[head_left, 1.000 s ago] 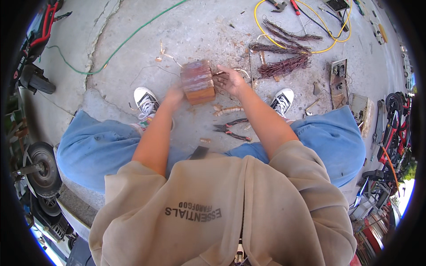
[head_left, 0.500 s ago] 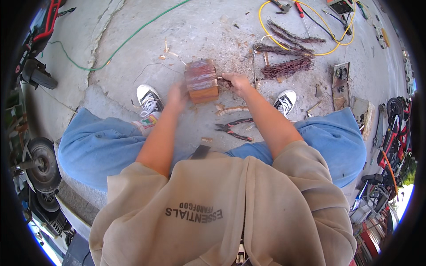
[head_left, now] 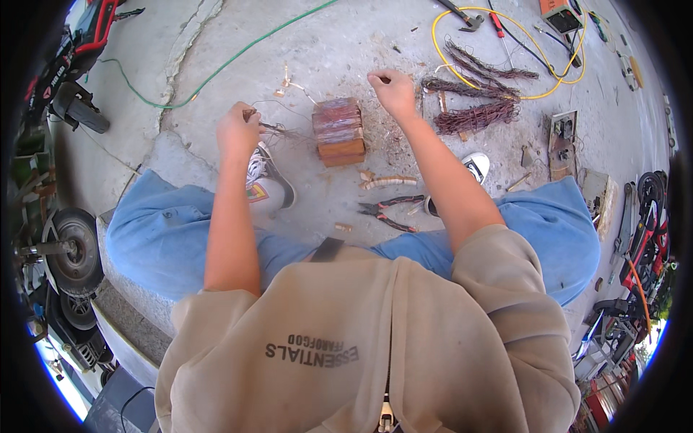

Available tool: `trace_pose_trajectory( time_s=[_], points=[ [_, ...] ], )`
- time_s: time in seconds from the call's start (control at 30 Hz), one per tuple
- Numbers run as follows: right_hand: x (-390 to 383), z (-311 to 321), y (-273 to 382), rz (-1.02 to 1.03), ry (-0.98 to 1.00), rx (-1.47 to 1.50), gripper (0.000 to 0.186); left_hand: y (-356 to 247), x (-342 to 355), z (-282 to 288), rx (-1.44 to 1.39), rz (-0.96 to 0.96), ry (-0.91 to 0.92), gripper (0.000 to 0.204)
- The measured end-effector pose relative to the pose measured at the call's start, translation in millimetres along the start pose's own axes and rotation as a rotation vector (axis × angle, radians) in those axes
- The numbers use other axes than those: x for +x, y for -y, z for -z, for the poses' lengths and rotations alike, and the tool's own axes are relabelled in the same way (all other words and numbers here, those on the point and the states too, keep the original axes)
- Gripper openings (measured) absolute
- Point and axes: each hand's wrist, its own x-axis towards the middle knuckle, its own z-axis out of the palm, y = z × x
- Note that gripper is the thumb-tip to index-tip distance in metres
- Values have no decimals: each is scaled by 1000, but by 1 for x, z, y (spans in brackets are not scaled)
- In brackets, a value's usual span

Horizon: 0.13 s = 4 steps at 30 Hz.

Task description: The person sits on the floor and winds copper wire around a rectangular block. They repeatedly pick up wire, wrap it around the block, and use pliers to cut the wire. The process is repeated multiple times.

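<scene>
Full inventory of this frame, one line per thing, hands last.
Wound block: 1, reddish-brown, on concrete between the feet.
Pliers: 1, dark with red grips, below the block.
Pulled wire bundles: several, dark reddish, right of the block.
Yellow cable: 1 loop, upper right.
Green cable: 1, upper left.
Wheel: 1, black, left edge.
Sneakers: 2, white and black, either side of the pliers.
Left hand: pinching thin wire strands.
Right hand: closed, raised right of the block; contents unclear.

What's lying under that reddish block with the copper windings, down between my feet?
The copper-wound block sits directly on the bare concrete floor, with fine wire scraps scattered beside it. Anything beneath its base is covered by the block itself.
</scene>
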Motion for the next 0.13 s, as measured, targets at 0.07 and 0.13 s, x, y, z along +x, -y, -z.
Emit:
trace_pose_trajectory(
  time_s=[0.07,0.13],
  points=[
    [4,8,61,70,386,247,27,-33,-10,34,18,-79,-38,13],
    [-14,-3,99,344,606,183,41,-57,-22,50,-98,-166,16,14]
  ],
)
